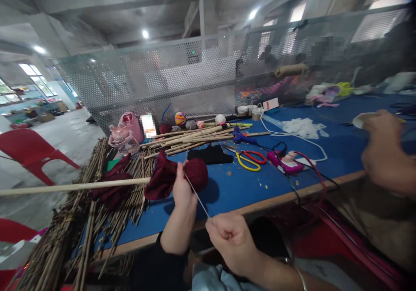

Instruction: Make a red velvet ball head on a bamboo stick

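Observation:
My left hand (184, 189) is closed around the neck of a maroon cloth (159, 176) where it narrows beside a round, cloth-covered ball (198, 174). A long pale wooden stick (74, 187) runs left from the gathered cloth. From the neck a thin whitish string (199, 198) stretches tight, down and to the right. Its lower end is pinched in my right hand (230, 237), a closed fist in front of the table edge. Behind the ball lie a black cloth (210, 154) and scissors (248, 159) with yellow and red handles.
Thin sticks (130, 204) are heaped on the blue table (240, 195) at left, beside a pink basket (125, 141). A blue glue gun (242, 137), a magenta power strip (286, 164) and cords lie right of centre. Another person's hand (385, 126) works at far right.

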A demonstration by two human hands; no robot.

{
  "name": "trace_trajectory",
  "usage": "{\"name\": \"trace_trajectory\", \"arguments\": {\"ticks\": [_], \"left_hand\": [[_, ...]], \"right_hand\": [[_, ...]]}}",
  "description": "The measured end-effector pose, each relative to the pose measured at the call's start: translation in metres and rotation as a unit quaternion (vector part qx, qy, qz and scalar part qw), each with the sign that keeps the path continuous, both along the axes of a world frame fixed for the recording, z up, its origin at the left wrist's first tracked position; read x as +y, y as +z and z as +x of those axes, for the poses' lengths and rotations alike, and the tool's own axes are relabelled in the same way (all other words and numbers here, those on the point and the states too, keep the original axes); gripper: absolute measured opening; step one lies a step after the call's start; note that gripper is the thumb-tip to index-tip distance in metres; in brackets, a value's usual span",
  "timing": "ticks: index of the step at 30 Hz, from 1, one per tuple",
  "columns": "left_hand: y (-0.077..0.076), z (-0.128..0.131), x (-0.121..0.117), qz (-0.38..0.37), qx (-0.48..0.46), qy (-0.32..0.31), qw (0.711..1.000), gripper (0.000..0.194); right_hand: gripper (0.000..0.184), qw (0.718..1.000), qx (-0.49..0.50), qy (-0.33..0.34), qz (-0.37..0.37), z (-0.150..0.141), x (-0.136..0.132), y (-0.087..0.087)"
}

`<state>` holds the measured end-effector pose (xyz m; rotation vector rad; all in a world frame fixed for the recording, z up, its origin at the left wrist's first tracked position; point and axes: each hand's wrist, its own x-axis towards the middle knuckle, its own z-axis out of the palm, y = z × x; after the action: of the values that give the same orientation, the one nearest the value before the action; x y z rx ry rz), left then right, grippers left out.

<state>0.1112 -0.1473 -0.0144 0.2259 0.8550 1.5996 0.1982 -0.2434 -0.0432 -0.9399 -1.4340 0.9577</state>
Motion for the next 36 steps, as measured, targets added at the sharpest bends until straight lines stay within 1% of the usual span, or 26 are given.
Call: {"name": "trace_trajectory", "arguments": {"ticks": [1,2,4,5,6,7,9,11,13,14,15,16,18,19,20,21,22,24,25,27,29,30,33,36], "left_hand": [[0.004,-0.003,0.003,0.008,-0.032,-0.004,0.999,0.027],[0.007,-0.005,0.004,0.012,-0.059,-0.019,0.998,0.029],[0.013,-0.008,0.003,0.006,-0.103,-0.062,0.993,0.032],[0.015,-0.009,0.002,0.0,-0.114,-0.081,0.99,0.034],[0.018,-0.01,-0.001,-0.002,-0.12,-0.096,0.988,0.035],[0.02,-0.01,-0.003,0.001,-0.123,-0.103,0.987,0.035],[0.024,-0.008,-0.005,0.019,-0.119,-0.088,0.989,0.032],[0.026,-0.006,-0.006,0.038,-0.105,-0.065,0.992,0.03],[0.026,-0.002,-0.006,0.047,-0.092,-0.055,0.993,0.029],[0.025,0.0,-0.006,0.05,-0.089,-0.056,0.993,0.029],[0.025,0.002,-0.007,0.052,-0.086,-0.058,0.993,0.027],[0.024,0.004,-0.008,0.053,-0.085,-0.056,0.993,0.025],[0.025,0.009,-0.014,0.052,-0.088,-0.045,0.994,0.018],[0.025,0.012,-0.018,0.047,-0.092,-0.047,0.994,0.014],[0.026,0.014,-0.022,0.038,-0.097,-0.063,0.993,0.013],[0.026,0.016,-0.027,0.026,-0.103,-0.089,0.99,0.013],[0.025,0.018,-0.032,0.015,-0.107,-0.121,0.987,0.014],[0.021,0.019,-0.039,0.005,-0.107,-0.177,0.978,0.016],[0.017,0.019,-0.041,0.003,-0.1,-0.186,0.977,0.016],[0.007,0.016,-0.042,-0.01,-0.074,-0.177,0.981,0.02],[-0.004,0.012,-0.04,-0.021,-0.028,-0.159,0.987,0.026],[-0.01,0.009,-0.039,-0.017,0.002,-0.152,0.988,0.028],[-0.024,0.003,-0.037,0.015,0.096,-0.152,0.984,0.025],[-0.033,0.0,-0.038,-0.005,0.153,-0.159,0.975,0.025]], "right_hand": [[0.051,0.996,0.063,0.012,-0.062,0.0,-0.002,-0.013],[0.054,0.981,0.134,0.03,-0.138,0.001,-0.001,-0.024],[0.062,0.923,0.244,0.095,-0.282,0.007,0.005,-0.04],[0.066,0.893,0.264,0.139,-0.337,0.011,0.01,-0.044],[0.067,0.87,0.259,0.188,-0.376,0.015,0.014,-0.046],[0.066,0.854,0.235,0.236,-0.4,0.019,0.018,-0.047],[0.062,0.833,0.179,0.311,-0.422,0.023,0.024,-0.048],[0.061,0.808,0.167,0.359,-0.437,0.024,0.028,-0.048],[0.061,0.779,0.219,0.36,-0.464,0.023,0.032,-0.048],[0.06,0.765,0.262,0.339,-0.48,0.023,0.035,-0.047],[0.058,0.755,0.312,0.301,-0.492,0.024,0.039,-0.045],[0.055,0.75,0.363,0.246,-0.495,0.024,0.043,-0.043],[0.041,0.748,0.442,0.136,-0.475,0.026,0.055,-0.035],[0.031,0.753,0.463,0.103,-0.456,0.026,0.062,-0.029],[0.023,0.76,0.471,0.093,-0.437,0.027,0.069,-0.024],[0.02,0.767,0.467,0.102,-0.428,0.029,0.077,-0.018],[0.021,0.772,0.453,0.122,-0.429,0.031,0.085,-0.011],[0.029,0.777,0.426,0.152,-0.437,0.036,0.1,0.002],[0.034,0.779,0.427,0.157,-0.431,0.039,0.106,0.009],[0.043,0.786,0.446,0.165,-0.395,0.045,0.114,0.022],[0.052,0.804,0.451,0.181,-0.343,0.047,0.115,0.033],[0.055,0.818,0.438,0.19,-0.322,0.047,0.113,0.037],[0.058,0.866,0.379,0.188,-0.267,0.043,0.102,0.042],[0.058,0.903,0.334,0.157,-0.222,0.039,0.09,0.041]]}}
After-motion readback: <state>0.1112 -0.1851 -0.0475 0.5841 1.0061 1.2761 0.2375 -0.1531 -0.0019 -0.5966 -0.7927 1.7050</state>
